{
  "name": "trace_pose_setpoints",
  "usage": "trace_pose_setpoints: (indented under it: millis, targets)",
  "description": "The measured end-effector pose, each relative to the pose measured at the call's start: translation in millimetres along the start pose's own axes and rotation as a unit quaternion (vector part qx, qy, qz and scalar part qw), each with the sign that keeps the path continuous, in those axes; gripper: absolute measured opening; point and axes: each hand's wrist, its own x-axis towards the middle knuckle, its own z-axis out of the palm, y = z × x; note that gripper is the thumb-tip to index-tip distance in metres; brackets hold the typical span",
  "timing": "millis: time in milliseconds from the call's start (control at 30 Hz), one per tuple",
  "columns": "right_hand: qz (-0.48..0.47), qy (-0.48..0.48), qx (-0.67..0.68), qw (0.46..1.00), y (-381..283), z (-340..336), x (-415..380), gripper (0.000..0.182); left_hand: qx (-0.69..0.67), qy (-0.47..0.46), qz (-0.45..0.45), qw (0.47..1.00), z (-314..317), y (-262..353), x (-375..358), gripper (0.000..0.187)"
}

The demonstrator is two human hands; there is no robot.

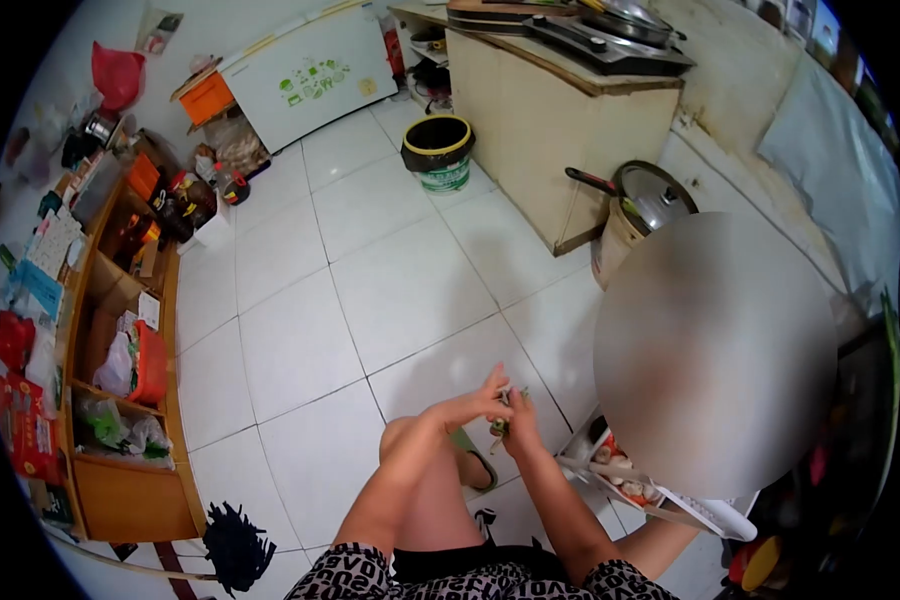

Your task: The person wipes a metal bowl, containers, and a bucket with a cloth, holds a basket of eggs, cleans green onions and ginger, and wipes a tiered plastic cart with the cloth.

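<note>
Both of my hands meet in front of my knees, over the white tiled floor. My left hand [475, 400] reaches in from the left, with a finger pointing up and the others bent toward the right hand. Small green stems or leaves [500, 426] show between the hands, too small to identify. My right hand [520, 422] is closed around these greens from the right side. Just right of my hands stands a white rack [577, 462] with pale and reddish food items [625, 480] in it.
A large blurred patch hides the right side. A bin with a yellow rim [444, 180] stands by the cabinet [515, 130]. Behind it at the right is a lidded pot [658, 200]. Wooden shelves [135, 490] line the left, a dark brush [238, 548] below them.
</note>
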Motion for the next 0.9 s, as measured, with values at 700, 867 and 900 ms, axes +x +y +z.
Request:
trace_pose_setpoints:
  millis: [700, 867, 900]
  targets:
    - [-0.196, -0.018, 0.081, 0.977, -334.8, 304.2, 338.8, 0.07, -0.259, 0.55, 0.208, 0.767, -110.1, -4.5, 29.6, 0.03]
    - [-0.128, -0.099, -0.025, 0.986, -257.2, 258.0, 382.5, 0.038, -0.183, 0.508, 0.187, 0.821, -103.9, -0.1, 29.6, 0.027]
    - [-0.097, -0.111, -0.047, 0.988, -233.3, 244.4, 384.1, 0.032, -0.155, 0.518, 0.198, 0.817, -104.7, -6.0, 36.3, 0.025]
